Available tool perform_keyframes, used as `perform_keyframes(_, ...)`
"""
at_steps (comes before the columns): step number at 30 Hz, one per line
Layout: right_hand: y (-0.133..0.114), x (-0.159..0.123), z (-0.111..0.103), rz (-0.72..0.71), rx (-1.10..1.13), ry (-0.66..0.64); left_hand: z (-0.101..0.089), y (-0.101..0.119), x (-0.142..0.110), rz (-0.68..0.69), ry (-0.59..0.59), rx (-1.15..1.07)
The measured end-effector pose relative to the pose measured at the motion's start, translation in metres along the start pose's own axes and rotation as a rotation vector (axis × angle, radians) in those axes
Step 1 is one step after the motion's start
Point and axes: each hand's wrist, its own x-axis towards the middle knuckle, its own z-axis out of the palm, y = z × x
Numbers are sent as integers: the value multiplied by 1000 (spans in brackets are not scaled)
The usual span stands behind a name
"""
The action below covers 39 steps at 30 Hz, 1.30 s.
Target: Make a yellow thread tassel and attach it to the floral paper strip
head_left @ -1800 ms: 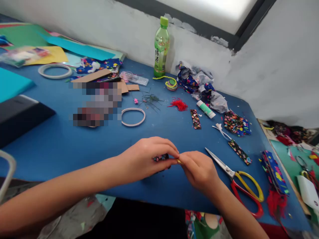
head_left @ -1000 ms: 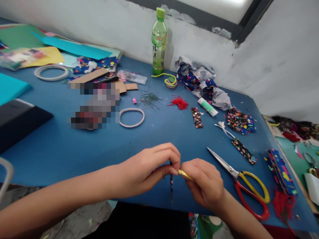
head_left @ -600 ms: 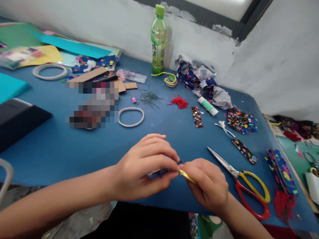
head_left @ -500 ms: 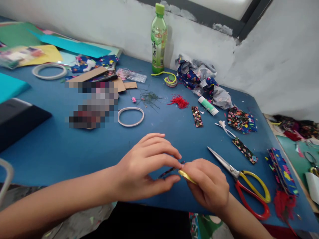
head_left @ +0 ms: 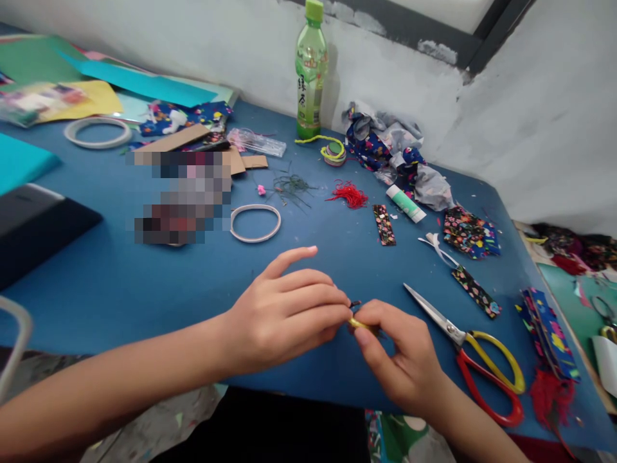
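Note:
Near the table's front edge, my left hand is closed, its fingertips pressed together against a small dark strip. Only the strip's end shows above the fingers; the rest is hidden behind them. My right hand meets it from the other side, pinching a thin yellow strip between thumb and index finger. Both sets of fingertips touch or nearly touch. To the right of my right hand lie scissors with one yellow and one red handle, blades partly apart.
Beyond the hands lie a patterned fabric strip, a glue tube, red threads and a white ring. A green bottle stands by the wall. Crumpled fabric sits at the back right. A dark box-like object lies left.
My left thumb and fingers have closed together on the dark strip, and its little finger has lifted. My right thumb has come up onto the yellow strip. The view has shifted slightly.

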Motion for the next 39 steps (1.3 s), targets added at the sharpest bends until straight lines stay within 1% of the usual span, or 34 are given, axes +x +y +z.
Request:
perform_keyframes(3, -1, -1, -1, 52, 67, -21, -1, -1, 0, 8, -8, -3)
perform_keyframes(9, -3, -1, -1, 152, 221, -39, 0, 0, 0, -28, -28, -35)
perform_keyframes(15, -4, -2, 2, 255, 412, -53, 0, 1, -1, -47, 18, -42)
perform_keyframes(19, -5, -3, 2, 285, 436, -54, -1, 3, 1, -80, -3, -81)
perform_keyframes(22, -7, -3, 1, 246, 394, -54, -2, 7, 3, -104, 12, -126)
perform_keyframes(25, -8, 0, -1, 200, 339, -42, -3, 10, 4, -98, 43, -133)
perform_keyframes(29, -7, 1, 0, 123, 263, -5, -6, 12, 6, -91, -2, -93)
perform_keyframes(33, -5, 0, 4, 5, 75, 37, -8, 12, 8, -107, -2, -84)
perform_keyframes(36, -3, -2, 8, -91, -78, 70, -8, 12, 7, -89, -2, -31)
perform_keyframes(39, -2, -3, 11, -126, -146, 83, -6, 14, 5, -45, 31, 63)
